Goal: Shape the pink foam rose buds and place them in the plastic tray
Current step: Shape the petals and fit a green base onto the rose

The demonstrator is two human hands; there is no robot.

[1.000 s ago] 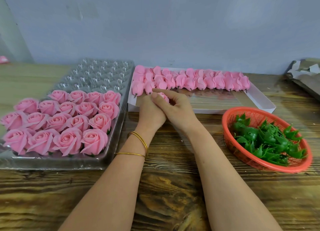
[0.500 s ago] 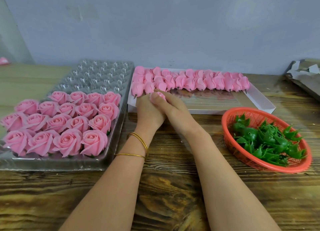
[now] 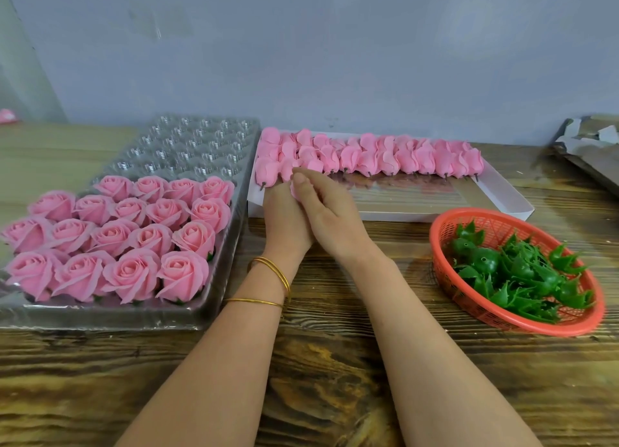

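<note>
My left hand (image 3: 284,218) and my right hand (image 3: 330,213) are pressed together over the near left corner of the white box (image 3: 495,195). Between them they hold a pink foam rose bud (image 3: 294,190), of which only a sliver shows. Behind them several unshaped pink buds (image 3: 385,158) lie in rows along the back of the white box. To the left, the clear plastic tray (image 3: 187,145) has several opened pink roses (image 3: 134,232) in its near half, while its far cups are bare.
A red mesh basket (image 3: 569,326) with several green plastic calyxes (image 3: 522,275) sits at the right on the wooden table (image 3: 318,373). A grey wall runs behind. Crumpled paper and cardboard (image 3: 589,145) lie at the far right edge.
Both hands have slid slightly forward and left towards the rows of buds, still pressed together around the bud. Less of the bud shows now.
</note>
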